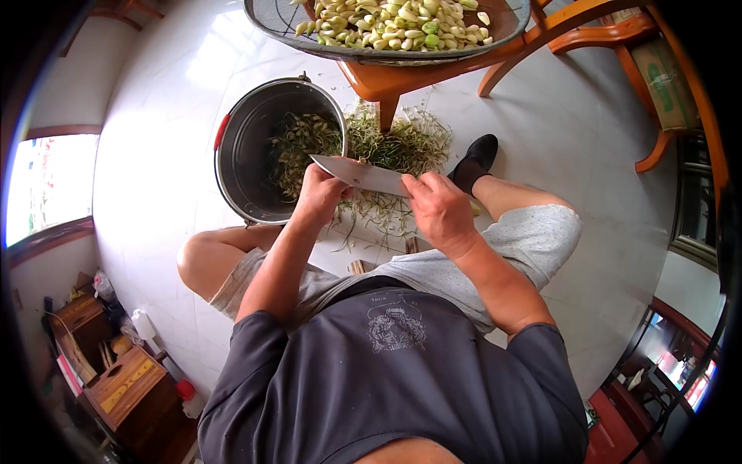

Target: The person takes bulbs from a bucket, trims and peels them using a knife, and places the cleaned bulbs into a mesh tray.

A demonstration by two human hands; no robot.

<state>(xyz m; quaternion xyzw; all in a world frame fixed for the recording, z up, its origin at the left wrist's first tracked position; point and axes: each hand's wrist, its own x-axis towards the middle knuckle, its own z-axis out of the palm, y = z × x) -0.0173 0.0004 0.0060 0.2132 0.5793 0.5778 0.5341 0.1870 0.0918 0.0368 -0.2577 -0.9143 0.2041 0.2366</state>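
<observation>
My right hand (442,210) is closed round the handle end of a broad kitchen knife (375,178), its blade pointing left. My left hand (319,195) is closed at the blade's tip end; whatever its fingers hold is hidden behind the knife. A small brownish bit shows at the blade's upper edge. Beneath the blade, a heap of cut green and whitish stems (410,143) lies on the floor. Just left of it stands a metal bucket (246,158) with a red grip, partly filled with similar trimmings (297,147).
A mesh basket (309,48) of pale, peeled bulbs (394,27) rests on a wooden chair or stool (379,81) ahead. My shod foot (483,151) is right of the heap. More wooden furniture (603,35) stands at the right; a wooden cabinet (127,383) is at the lower left.
</observation>
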